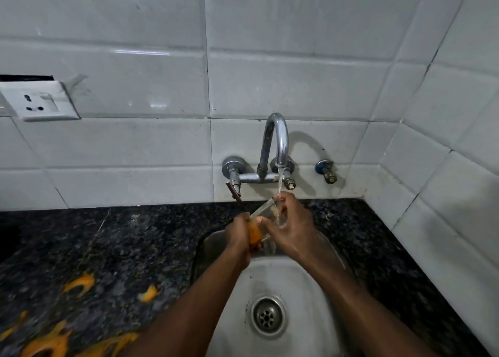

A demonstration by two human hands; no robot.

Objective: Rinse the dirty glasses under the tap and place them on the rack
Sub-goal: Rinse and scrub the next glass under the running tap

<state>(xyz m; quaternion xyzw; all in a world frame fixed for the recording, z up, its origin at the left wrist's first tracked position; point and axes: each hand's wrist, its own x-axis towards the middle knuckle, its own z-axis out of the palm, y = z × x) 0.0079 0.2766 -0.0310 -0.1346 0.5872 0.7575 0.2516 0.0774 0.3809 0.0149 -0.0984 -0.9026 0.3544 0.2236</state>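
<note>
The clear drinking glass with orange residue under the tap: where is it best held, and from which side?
Probably best: grip the clear drinking glass round its orange-stained lower end, from the left, as the left hand does. It lies tilted, mouth up toward the water stream, and the right hand is at that rim.
</note>
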